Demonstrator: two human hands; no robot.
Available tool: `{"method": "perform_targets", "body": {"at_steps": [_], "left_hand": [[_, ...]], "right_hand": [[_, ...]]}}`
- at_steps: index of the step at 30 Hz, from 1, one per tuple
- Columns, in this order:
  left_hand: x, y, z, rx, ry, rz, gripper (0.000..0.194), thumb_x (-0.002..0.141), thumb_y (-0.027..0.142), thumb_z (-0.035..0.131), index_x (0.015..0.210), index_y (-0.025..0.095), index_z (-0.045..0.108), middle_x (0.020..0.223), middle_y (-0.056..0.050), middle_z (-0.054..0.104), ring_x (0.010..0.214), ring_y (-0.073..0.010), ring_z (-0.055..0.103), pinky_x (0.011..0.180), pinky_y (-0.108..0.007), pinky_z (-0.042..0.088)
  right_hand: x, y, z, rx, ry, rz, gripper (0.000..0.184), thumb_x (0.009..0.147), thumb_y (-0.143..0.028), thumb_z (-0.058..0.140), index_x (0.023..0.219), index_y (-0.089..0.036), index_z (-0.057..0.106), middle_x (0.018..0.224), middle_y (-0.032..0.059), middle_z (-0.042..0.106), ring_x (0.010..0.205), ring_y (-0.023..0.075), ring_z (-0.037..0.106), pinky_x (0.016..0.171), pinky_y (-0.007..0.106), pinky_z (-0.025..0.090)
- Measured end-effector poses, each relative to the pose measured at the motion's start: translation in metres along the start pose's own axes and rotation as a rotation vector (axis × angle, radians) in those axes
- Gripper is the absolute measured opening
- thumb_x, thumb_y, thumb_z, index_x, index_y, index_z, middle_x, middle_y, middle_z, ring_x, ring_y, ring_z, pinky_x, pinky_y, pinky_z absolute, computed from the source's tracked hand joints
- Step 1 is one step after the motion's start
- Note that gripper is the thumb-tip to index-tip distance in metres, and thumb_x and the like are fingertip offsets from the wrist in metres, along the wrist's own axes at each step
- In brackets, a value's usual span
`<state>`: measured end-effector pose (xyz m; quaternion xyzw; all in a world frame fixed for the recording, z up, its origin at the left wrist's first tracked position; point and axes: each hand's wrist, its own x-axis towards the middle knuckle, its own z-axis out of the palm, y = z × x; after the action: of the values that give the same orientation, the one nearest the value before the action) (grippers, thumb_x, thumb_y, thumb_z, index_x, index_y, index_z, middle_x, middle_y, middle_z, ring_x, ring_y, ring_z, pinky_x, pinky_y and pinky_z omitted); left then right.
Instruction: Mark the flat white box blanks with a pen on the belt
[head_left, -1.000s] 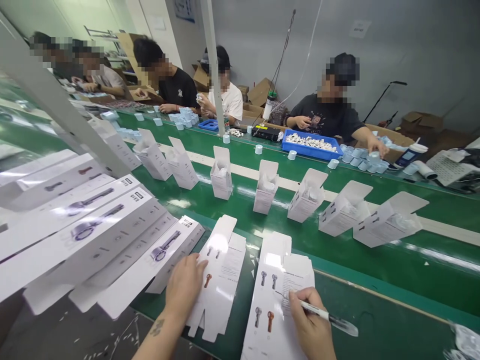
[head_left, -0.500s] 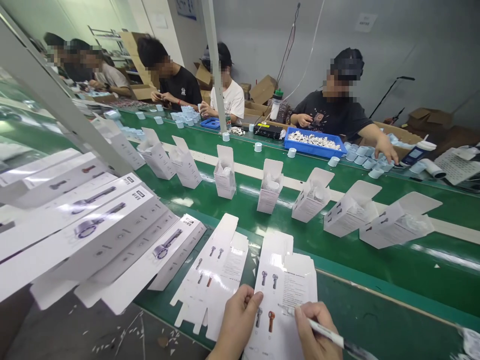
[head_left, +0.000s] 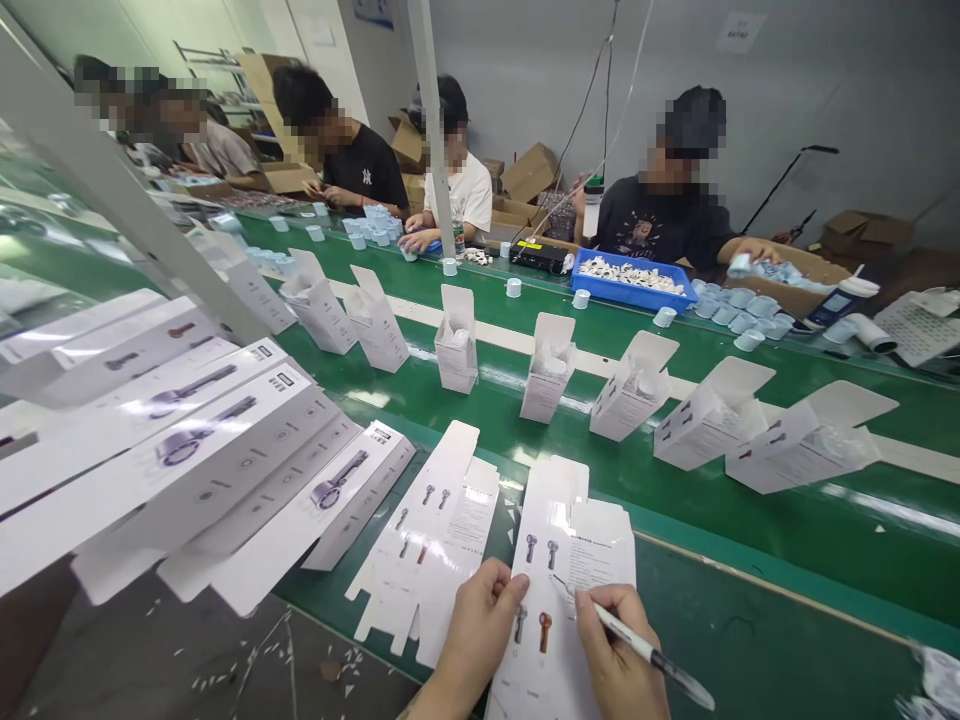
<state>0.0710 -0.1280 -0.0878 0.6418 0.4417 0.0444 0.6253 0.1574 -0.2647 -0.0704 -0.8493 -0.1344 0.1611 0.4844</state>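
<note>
- Head view shows our right hand [head_left: 619, 665] closed around a pen [head_left: 645, 650], its tip on a flat carton blank [head_left: 562, 570].
- Our left hand [head_left: 472, 640] rests on that blank's left edge, thumb pressing the card, fingers curled.
- We see a second flat blank [head_left: 431, 540] just beside it on the green table [head_left: 750, 640].
- Open white boxes [head_left: 544, 375] stand on the conveyor beyond, and a co-worker [head_left: 667, 215] sits opposite.

head cam, looks fwd and down, close over bench [head_left: 750, 640].
</note>
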Motion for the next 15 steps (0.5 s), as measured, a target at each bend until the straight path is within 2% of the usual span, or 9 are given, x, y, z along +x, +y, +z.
{"method": "perform_targets", "body": {"at_steps": [4,9,12,15], "left_hand": [[-0.001,0.001,-0.001,0.02,-0.008,0.015,0.038,0.075,0.059,0.046,0.064,0.023,0.039,0.062,0.005,0.038,0.064,-0.0152,0.038,0.063,-0.029,0.032],[-0.003,0.005,-0.005,0.16,-0.003,0.048,0.035,0.08,0.054,0.042,0.064,0.023,0.042,0.061,0.003,0.044,0.065,-0.0174,0.043,0.064,-0.03,0.032],[-0.003,0.011,-0.007,0.245,0.036,0.055,0.029,0.08,0.047,0.046,0.065,0.023,0.045,0.064,0.002,0.048,0.067,-0.0181,0.046,0.065,-0.03,0.032],[-0.003,0.017,-0.008,0.226,0.052,-0.016,0.022,0.078,0.04,0.052,0.066,0.023,0.048,0.06,0.004,0.046,0.064,-0.0167,0.045,0.063,-0.029,0.032]], "right_hand": [[0.004,0.005,0.004,0.018,-0.056,-0.01,0.041,0.082,-0.064,0.052,0.069,-0.025,0.053,0.06,-0.0013,0.058,0.063,0.0189,0.055,0.061,0.03,0.041],[0.002,0.008,0.005,0.02,-0.026,-0.044,0.038,0.083,-0.061,0.054,0.069,-0.025,0.054,0.059,-0.0014,0.058,0.06,0.0184,0.054,0.057,0.031,0.039],[-0.006,0.011,0.004,0.094,0.102,-0.092,0.035,0.083,-0.058,0.057,0.072,-0.025,0.056,0.061,-0.0009,0.059,0.059,0.0175,0.053,0.056,0.03,0.039],[-0.021,0.018,0.009,0.149,0.257,-0.155,0.036,0.083,-0.057,0.059,0.069,-0.025,0.051,0.063,-0.0006,0.059,0.059,0.0161,0.052,0.055,0.029,0.038]]}}
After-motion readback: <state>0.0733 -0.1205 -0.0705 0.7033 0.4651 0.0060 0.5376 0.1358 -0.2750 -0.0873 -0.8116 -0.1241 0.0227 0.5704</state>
